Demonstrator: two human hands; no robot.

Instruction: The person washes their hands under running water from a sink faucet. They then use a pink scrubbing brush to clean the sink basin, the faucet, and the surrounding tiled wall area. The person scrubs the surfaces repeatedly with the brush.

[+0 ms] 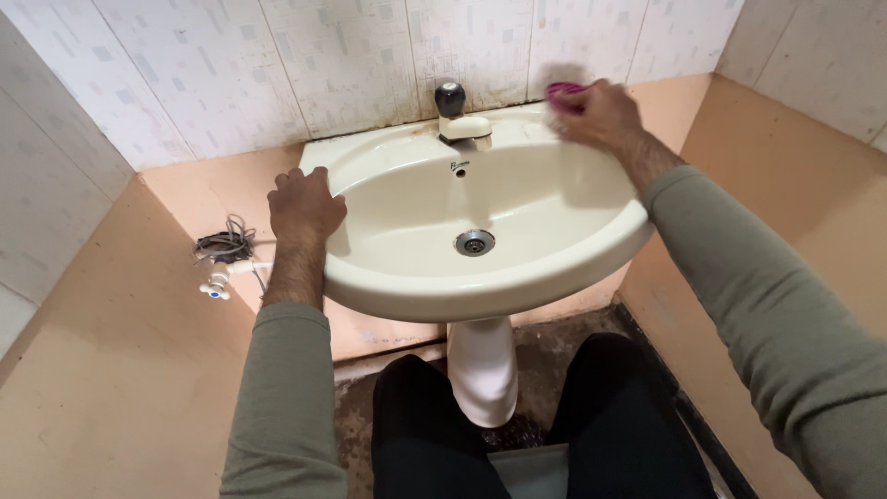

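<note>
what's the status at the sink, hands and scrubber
Left hand flat on washbasin rim. Right hand grips pink scrubber at back ledge, beside tap. Nothing blocking.

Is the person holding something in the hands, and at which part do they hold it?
The right hand grips a pink scrubber, covering all but one end. The left hand holds nothing; it rests on the washbasin rim.

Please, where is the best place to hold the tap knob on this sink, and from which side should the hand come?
Probably grip the dark round knob around its sides, coming from above and the front. It stands upright on the tap, and the wall sits close behind it. The right hand with the pink scrubber is nearest.
</note>
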